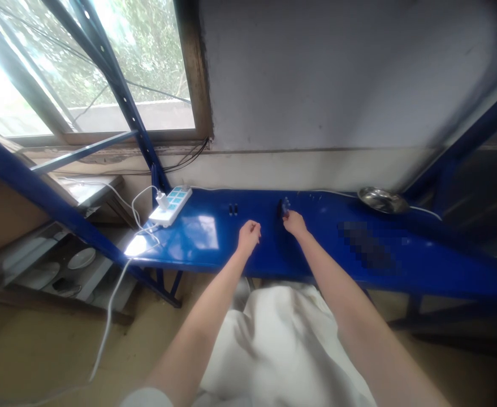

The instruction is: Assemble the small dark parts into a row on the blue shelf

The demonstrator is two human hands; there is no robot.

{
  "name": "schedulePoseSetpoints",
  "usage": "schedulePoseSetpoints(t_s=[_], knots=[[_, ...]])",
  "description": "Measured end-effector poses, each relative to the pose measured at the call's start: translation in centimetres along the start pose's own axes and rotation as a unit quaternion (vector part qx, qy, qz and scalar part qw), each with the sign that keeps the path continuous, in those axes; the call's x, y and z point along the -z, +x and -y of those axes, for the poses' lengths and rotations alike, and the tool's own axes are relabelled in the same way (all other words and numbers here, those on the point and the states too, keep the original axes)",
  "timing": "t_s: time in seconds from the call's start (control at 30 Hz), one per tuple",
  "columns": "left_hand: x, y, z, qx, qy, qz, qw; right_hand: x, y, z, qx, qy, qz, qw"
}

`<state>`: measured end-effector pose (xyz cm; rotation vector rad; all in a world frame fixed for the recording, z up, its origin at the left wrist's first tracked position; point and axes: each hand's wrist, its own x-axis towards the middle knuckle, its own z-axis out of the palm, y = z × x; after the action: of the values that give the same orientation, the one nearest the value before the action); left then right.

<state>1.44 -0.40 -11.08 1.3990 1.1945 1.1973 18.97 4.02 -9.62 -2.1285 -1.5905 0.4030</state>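
Note:
My left hand is closed just above the blue tabletop near its front edge. Its fingers are curled together, and whatever they may hold is hidden. Further right, my right hand reaches down with its fingers pinched at a small clear, bluish cluster; what exactly lies between the fingertips is too small to make out. Beside that cluster stands a small dark piece. To the left, beyond my left hand, two small black pieces are side by side on the table.
A white power strip with a plugged-in charger is at the table's left end, its cable hanging to the floor. A shiny metal dish lies at the back right, near tiny bits. A blurred dark patch is on the right. Blue uprights flank the table.

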Motion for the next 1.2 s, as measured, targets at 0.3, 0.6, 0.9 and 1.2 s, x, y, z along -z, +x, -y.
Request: schedulePoseSetpoints(t_s=[0.3,0.6,0.9,1.2], knots=[[0.0,0.0,0.0,0.003,0.006,0.006,1.000,0.7,-0.6,-0.1,-0.042,-0.005,-0.021,0.999],[0.0,0.0,0.0,0.002,0.009,0.006,1.000,0.4,-0.3,-0.7,-0.017,0.001,-0.045,0.999],[0.0,-0.1,-0.1,0.002,0.002,0.003,1.000,1.5,0.5,-1.7,-0.021,0.056,0.015,0.998],[0.0,-0.3,-0.3,0.003,0.003,0.000,1.000,1.8,-3.9,1.6,0.036,0.160,-0.110,0.980]])
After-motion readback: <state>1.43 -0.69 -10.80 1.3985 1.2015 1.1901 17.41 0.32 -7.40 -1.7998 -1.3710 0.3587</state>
